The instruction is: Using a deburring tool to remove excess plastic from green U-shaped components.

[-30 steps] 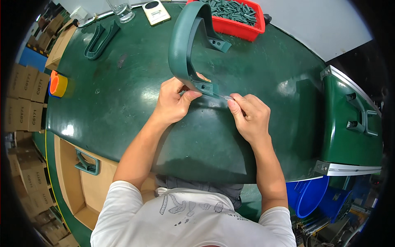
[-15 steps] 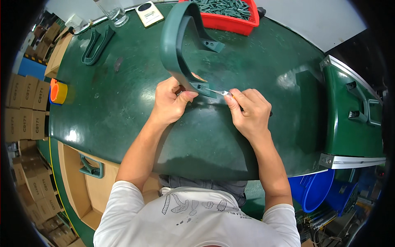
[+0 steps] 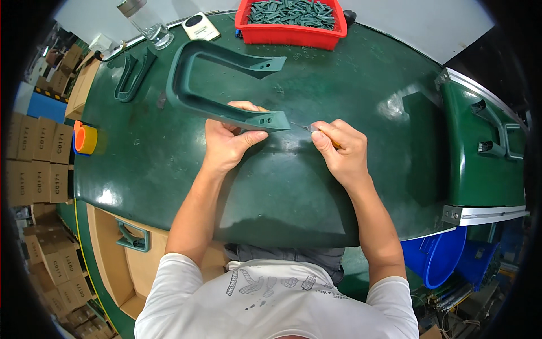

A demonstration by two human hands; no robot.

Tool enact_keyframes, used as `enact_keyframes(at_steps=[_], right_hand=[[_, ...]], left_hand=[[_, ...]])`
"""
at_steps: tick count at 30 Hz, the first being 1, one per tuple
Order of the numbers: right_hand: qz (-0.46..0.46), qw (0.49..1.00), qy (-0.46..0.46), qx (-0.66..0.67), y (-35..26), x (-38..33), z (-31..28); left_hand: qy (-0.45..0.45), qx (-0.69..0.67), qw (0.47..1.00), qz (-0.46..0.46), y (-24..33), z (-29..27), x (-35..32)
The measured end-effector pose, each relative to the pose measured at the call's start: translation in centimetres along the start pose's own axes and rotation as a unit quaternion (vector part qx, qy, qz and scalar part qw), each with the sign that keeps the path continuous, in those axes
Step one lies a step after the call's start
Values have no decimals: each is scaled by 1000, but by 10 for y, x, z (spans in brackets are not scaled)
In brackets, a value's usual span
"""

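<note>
A green U-shaped plastic handle is held above the table, its curved end to the left and its two ends with small holes toward the right. My left hand grips the nearer arm of it, thumb in front and fingers behind. In my right hand is a small knife with a thin blade and a yellowish grip, closed in the fingers. Its blade points left, close to the tip of the nearer arm; whether it touches cannot be made out.
Behind stands a red bin of small green pieces, with a white scale and a glass bottle. Another green handle lies far left, near orange tape. A carton sits below left, a green conveyor right.
The handle has tipped down to the left, from standing upright to lying flatter, its hole face turned more toward me. The knife has stayed near its end.
</note>
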State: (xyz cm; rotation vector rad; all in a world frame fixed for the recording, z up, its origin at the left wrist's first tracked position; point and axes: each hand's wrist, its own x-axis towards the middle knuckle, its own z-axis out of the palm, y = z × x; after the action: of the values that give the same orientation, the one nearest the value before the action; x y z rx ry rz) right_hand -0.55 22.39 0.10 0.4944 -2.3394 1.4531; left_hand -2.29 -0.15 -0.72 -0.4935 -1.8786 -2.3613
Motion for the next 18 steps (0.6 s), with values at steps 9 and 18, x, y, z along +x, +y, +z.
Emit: enact_keyframes(at_steps=[9,18], right_hand=[[9,995,-36,93,-1,-3,0],[-5,996,-56,73,-5,-2,1]], left_hand=[[-8,-46,999,12,-7,-5,-4],[-9,-43,999,27,-6,-5,-3]])
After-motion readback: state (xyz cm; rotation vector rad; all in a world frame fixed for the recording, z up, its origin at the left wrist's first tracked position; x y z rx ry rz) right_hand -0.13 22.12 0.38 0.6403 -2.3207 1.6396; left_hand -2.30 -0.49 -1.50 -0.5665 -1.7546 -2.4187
